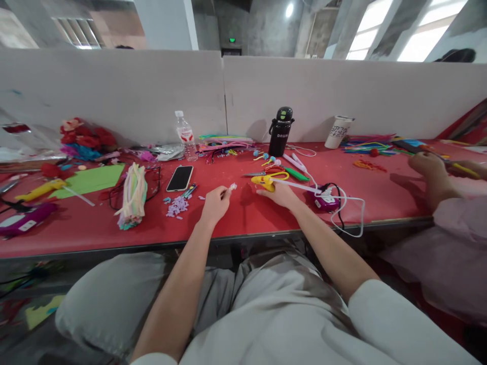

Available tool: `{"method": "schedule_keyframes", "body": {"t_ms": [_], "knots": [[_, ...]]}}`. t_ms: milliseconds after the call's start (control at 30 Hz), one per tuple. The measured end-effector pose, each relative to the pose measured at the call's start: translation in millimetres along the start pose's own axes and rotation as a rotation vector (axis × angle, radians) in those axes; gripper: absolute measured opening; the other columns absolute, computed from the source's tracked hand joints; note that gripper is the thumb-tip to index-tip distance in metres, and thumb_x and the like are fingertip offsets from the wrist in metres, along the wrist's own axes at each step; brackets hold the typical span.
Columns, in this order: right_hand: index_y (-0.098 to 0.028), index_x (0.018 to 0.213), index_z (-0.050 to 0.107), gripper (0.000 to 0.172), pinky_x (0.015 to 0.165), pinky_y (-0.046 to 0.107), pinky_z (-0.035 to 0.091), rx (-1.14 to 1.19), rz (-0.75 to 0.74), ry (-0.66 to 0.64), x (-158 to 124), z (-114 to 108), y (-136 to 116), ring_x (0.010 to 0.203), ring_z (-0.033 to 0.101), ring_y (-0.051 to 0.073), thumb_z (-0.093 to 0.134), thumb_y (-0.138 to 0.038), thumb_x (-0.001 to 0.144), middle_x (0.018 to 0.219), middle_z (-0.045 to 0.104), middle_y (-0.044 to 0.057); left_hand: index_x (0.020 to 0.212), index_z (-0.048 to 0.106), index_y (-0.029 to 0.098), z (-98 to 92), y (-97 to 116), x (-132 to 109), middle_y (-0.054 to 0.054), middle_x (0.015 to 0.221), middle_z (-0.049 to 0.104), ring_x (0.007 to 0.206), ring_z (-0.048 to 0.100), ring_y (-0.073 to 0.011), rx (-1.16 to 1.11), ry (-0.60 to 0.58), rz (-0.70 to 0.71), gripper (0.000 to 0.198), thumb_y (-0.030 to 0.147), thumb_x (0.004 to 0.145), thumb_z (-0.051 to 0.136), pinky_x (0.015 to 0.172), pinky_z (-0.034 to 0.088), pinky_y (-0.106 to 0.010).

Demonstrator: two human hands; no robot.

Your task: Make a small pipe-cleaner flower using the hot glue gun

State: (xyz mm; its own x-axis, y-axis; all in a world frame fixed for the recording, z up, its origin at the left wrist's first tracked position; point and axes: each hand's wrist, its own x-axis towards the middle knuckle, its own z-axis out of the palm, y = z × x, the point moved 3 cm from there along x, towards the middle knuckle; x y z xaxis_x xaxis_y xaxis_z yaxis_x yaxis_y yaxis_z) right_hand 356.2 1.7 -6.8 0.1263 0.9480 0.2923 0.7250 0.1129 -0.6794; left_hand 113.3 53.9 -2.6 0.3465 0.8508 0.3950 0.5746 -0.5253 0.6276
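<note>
By the table's [243,223] front edge, left hand [215,204] pinches a pale piece [232,187] aloft (clear of clutter); right hand [280,193] clasps a yellow tool [262,181]

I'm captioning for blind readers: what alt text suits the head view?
Over a red table, the person's left hand pinches a small white piece while the right hand rests against a yellow tool. A phone, a black flask and a co-worker's hand are nearby.
</note>
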Motion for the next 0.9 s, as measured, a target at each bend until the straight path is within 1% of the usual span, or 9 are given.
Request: {"method": "schedule_keyframes", "body": {"t_ms": [133,233,400,567,633,733,800,833,900], "knots": [[-0.021,0.104,0.066,0.043,0.075,0.035,0.045,-0.148,-0.007,0.011,-5.6,-3.7,4.0,0.083,0.061,0.025,0.073,-0.05,0.073,0.096,0.068,0.008,0.076,0.061,0.017,-1.2,4.7,-1.8,-0.002,0.067,0.061,0.065,0.054,-0.0136,-0.045,0.007,0.011,0.029,0.038,0.091,0.048,0.061,0.035,-0.025],[-0.02,0.089,0.065,0.036,0.064,0.031,0.041,-0.15,0.001,0.007,-11.8,-5.6,8.0,0.069,0.057,0.02,0.064,-0.055,0.079,0.079,0.064,0.005,0.075,0.06,0.017,-0.7,6.6,-2.3,-0.001,0.067,0.059,0.064,0.053,-0.0131,-0.062,0.008,0.018,0.029,0.038,0.091,0.048,0.061,0.035,-0.024],[-0.02,0.065,0.051,0.047,0.054,0.029,0.031,-0.216,0.139,0.045,-14.7,-8.3,14.6,0.054,0.045,0.016,0.055,-0.063,0.082,0.061,0.052,0.003,0.074,0.06,0.017,1.2,7.1,-2.1,-0.001,0.066,0.059,0.063,0.052,-0.0129,-0.076,-0.006,0.012,0.029,0.037,0.091,0.047,0.06,0.035,-0.025],[-0.018,0.074,0.055,0.046,0.057,0.03,0.034,-0.253,0.146,0.059,-13.7,-8.7,18.3,0.061,0.05,0.018,0.06,-0.063,0.078,0.071,0.058,0.006,0.073,0.06,0.017,0.0,7.5,-2.3,0.0,0.064,0.057,0.061,0.05,-0.0122,-0.081,0.004,0.015,0.03,0.038,0.091,0.047,0.059,0.034,-0.024],[-0.017,0.087,0.058,0.049,0.062,0.031,0.04,-0.183,0.14,0.141,-18.0,-10.6,21.0,0.068,0.054,0.019,0.065,-0.063,0.074,0.082,0.062,0.008,0.074,0.06,0.017,-0.2,7.1,-2.6,0.0,0.065,0.057,0.062,0.05,-0.0125,-0.081,0.001,0.01,0.031,0.038,0.091,0.047,0.059,0.034,-0.025],[-0.016,0.099,0.057,0.054,0.071,0.034,0.046,-0.074,0.064,0.404,-34.6,-18.0,16.2,0.079,0.057,0.021,0.07,-0.06,0.071,0.094,0.062,0.009,0.074,0.061,0.016,1.0,6.1,-3.0,-0.001,0.066,0.058,0.063,0.051,-0.0127,-0.096,0.0,0.004,0.03,0.038,0.091,0.048,0.059,0.034,-0.025],[-0.017,0.094,0.056,0.042,0.074,0.035,0.046,-0.052,-0.037,0.534,-48.8,-20.8,3.6,0.08,0.056,0.021,0.066,-0.054,0.078,0.09,0.061,0.008,0.074,0.061,0.016,1.6,5.5,-2.5,-0.001,0.066,0.058,0.063,0.051,-0.0125,-0.108,0.01,0.008,0.03,0.038,0.09,0.049,0.059,0.034,-0.024],[-0.018,0.091,0.056,0.034,0.074,0.033,0.046,-0.047,-0.094,0.533,-53.9,-19.4,-5.2,0.078,0.056,0.019,0.062,-0.05,0.082,0.086,0.06,0.006,0.074,0.061,0.016,1.2,5.2,-1.7,-0.001,0.066,0.059,0.063,0.051,-0.0125,-0.115,0.016,0.01,0.029,0.037,0.09,0.05,0.059,0.034,-0.024],[-0.019,0.084,0.057,0.024,0.07,0.03,0.045,-0.028,-0.212,0.357,-55.6,-8.2,-26.1,0.072,0.055,0.017,0.059,-0.042,0.087,0.079,0.06,0.004,0.074,0.063,0.016,-2.6,3.9,1.4,-0.001,0.067,0.06,0.064,0.052,-0.0126,-0.127,0.031,0.003,0.029,0.037,0.089,0.05,0.06,0.035,-0.024]]}}
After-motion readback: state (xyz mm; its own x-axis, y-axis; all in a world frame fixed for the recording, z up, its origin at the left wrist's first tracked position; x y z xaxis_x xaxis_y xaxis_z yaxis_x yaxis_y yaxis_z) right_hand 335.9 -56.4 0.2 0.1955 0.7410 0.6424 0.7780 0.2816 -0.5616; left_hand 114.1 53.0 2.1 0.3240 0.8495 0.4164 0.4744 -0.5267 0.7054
